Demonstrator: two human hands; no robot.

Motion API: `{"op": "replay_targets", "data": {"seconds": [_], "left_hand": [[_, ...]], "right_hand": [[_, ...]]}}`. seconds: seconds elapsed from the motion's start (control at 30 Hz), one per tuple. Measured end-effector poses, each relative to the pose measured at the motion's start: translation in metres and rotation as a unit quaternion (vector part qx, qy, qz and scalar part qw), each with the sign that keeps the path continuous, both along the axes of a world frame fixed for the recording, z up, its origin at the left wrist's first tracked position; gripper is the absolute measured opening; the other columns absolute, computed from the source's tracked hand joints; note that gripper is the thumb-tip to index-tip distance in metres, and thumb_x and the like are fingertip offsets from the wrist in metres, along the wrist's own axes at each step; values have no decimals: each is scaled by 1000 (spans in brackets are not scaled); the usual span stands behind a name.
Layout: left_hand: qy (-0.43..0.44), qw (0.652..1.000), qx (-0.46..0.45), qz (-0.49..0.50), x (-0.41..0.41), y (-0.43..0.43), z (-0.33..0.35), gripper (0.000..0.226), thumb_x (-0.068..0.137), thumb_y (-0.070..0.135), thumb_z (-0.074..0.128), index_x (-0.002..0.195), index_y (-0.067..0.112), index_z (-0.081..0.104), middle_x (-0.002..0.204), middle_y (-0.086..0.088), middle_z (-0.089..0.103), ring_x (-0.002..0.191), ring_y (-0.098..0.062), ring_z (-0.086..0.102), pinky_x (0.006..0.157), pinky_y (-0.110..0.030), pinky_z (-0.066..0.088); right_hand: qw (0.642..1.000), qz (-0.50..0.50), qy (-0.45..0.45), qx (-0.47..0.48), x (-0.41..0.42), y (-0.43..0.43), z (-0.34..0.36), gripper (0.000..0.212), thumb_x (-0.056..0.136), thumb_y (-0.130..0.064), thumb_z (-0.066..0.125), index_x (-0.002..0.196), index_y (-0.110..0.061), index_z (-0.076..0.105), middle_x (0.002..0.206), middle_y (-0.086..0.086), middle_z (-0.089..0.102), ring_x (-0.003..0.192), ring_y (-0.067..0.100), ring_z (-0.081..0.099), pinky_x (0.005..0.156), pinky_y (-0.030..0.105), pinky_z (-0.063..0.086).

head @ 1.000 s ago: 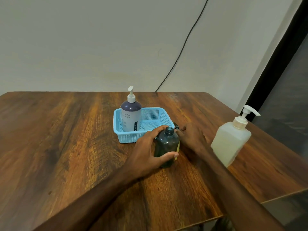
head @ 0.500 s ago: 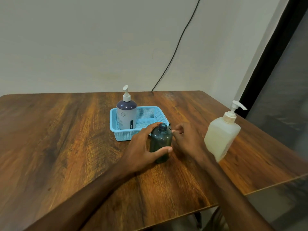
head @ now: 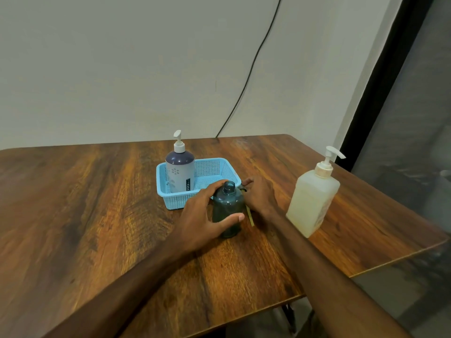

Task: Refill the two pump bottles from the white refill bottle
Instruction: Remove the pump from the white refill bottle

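The task looks to be in its early stage, with opening done on one bottle and no pouring yet. The teal bottle (head: 228, 208) stands upright on the table (head: 97, 215), just in front of the basket (head: 168, 198), and its neck is bare and open. The left hand (head: 200, 215) grips it, with its fingers (head: 214, 189) curled round the shoulder and the thumb pressed on the near side.

The right hand (head: 260, 196) lies just beside the bottle on the table. A thin yellowish tube (head: 249, 214) shows between hand and bottle, and it is probably the dip tube of the removed pump. The pump head is mostly hidden behind the bottle. The right hand's fingers (head: 247, 181) look curled toward it, but I cannot tell whether they pinch it or merely rest by it.

The grey bottle (head: 180, 172) stands upright in the left end of the basket with its pump on, so it is unopened. The refill bottle (head: 313, 201) stands well apart to the right, near the table's edge, also with its pump on and no hand near it.

In my judgement most of the task is left:
- open the refill bottle;
- fill the teal bottle and refit its pump;
- do the same for the grey bottle.

How full any bottle is cannot be read through its walls.
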State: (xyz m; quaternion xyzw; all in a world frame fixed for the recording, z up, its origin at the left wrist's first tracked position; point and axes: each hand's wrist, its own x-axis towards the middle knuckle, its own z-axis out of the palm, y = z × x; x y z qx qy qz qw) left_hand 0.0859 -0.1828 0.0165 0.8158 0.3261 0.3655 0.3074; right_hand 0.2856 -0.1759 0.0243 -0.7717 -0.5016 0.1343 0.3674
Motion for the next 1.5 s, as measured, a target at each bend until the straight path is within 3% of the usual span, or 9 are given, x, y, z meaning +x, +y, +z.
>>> {"op": "replay_targets", "data": {"seconds": [0.1,0.37,0.57,0.7,0.87,1.07,1.27,1.37,1.5], "left_hand": [[2,1000,-1,0,1,0,1,92,74,65,78,153,39,39,141,24,48,124,6,45,96,-10,39],[14,1000,3,20,4,-5,-4,102,72,74,74,158,39,30,158,10,42,132,1,38,109,-27,38],[-35,995,76,61,7,-15,-6,99,74,75,69,157,36,31,154,15,39,137,2,35,109,-20,30],[-115,979,150,74,6,-33,11,71,87,58,68,147,26,46,150,14,47,141,-6,39,116,-17,30],[-174,943,280,38,32,-55,46,29,92,21,70,119,10,64,127,3,65,123,-14,56,108,-23,38],[-85,977,184,-58,96,-69,67,25,98,30,66,120,19,61,117,5,65,107,-9,59,92,-36,53],[36,990,24,-134,151,-57,93,45,106,44,52,144,20,47,138,5,55,123,-11,52,86,-17,43],[49,982,34,-178,164,-42,100,34,109,34,50,133,13,60,126,0,66,109,-12,61,84,-24,52],[23,981,57,-181,168,-26,94,27,106,33,56,113,12,72,106,0,75,97,-13,70,88,-40,58]], "right_hand": [[1000,-27,8,7,5,-6,-4,14,86,-18,78,95,-18,67,89,-2,68,78,11,64,66,32,58],[996,-78,-37,-16,12,-21,-8,24,92,-28,73,108,-16,60,101,3,65,79,12,59,58,18,37],[992,-66,-96,-40,-7,-38,4,43,93,-42,69,126,-19,53,124,4,59,102,19,58,69,23,43],[988,-96,-62,107,-18,-74,26,40,90,-27,75,128,-23,61,124,-3,67,107,11,64,92,28,56],[952,-113,-37,281,-9,-130,48,16,92,-17,73,107,-21,73,103,-7,73,90,3,66,78,25,62],[914,-138,-6,383,27,-169,44,22,87,-13,77,108,-15,73,112,-3,73,99,8,69,71,17,59],[943,-113,143,280,69,-161,28,84,68,-35,92,141,-25,51,138,-6,58,116,8,61,83,24,57],[957,-51,170,229,82,-145,24,80,66,-33,93,135,-25,54,124,-6,67,111,12,67,87,38,61],[960,-57,142,233,82,-135,21,70,67,-34,94,126,-29,57,113,-10,69,102,7,68,81,33,61]]}}
